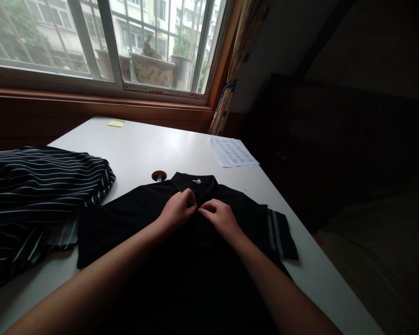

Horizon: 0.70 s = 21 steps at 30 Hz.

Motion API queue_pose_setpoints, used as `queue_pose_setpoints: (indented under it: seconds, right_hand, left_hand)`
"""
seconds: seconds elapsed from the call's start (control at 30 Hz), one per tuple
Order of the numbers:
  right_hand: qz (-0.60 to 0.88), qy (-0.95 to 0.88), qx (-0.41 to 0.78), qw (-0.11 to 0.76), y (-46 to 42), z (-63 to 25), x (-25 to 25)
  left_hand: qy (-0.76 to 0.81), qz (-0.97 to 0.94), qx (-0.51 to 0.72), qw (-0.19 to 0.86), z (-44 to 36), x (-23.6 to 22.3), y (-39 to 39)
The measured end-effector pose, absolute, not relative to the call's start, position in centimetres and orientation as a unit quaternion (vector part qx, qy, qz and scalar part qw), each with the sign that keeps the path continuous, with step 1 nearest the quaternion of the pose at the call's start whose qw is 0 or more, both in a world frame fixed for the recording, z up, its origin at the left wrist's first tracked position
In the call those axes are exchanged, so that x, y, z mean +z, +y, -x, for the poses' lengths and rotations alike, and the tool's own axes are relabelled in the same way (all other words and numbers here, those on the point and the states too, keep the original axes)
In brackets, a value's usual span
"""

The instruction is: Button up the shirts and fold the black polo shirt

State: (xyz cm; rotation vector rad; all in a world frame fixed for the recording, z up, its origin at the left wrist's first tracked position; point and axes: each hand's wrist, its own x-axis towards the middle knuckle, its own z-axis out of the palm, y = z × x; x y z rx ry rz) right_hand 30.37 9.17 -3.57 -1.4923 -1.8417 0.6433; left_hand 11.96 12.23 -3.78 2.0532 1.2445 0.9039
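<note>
A black polo shirt (139,209) lies spread face up, its collar toward the window and two grey stripes on the right sleeve. Just below the collar, at the front placket, my left hand (179,204) pinches the fabric with thumb and fingers. Close beside it, my right hand (219,215) also pinches at the placket, its fingertips almost meeting the left ones. Any button between the fingers is too small and dark to make out. A small white label shows inside the collar.
A black-and-white striped garment (45,181) lies bunched at the left of the white table (167,144). Printed sheets (232,152) rest near the right edge, a yellow sticky note (116,123) at the far edge. A round cable hole (159,176) sits beyond the collar.
</note>
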Motion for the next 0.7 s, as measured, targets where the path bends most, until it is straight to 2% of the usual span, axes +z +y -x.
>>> queue_pose_setpoints:
  seconds: [0.7]
  right_hand:
    - [0.575, -0.713, 0.225, 0.332, 9.46, -30.2, -3.98]
  left_hand:
    - [0.459, -0.775, 0.334, 0.277, -11.92, -4.15, 12.43]
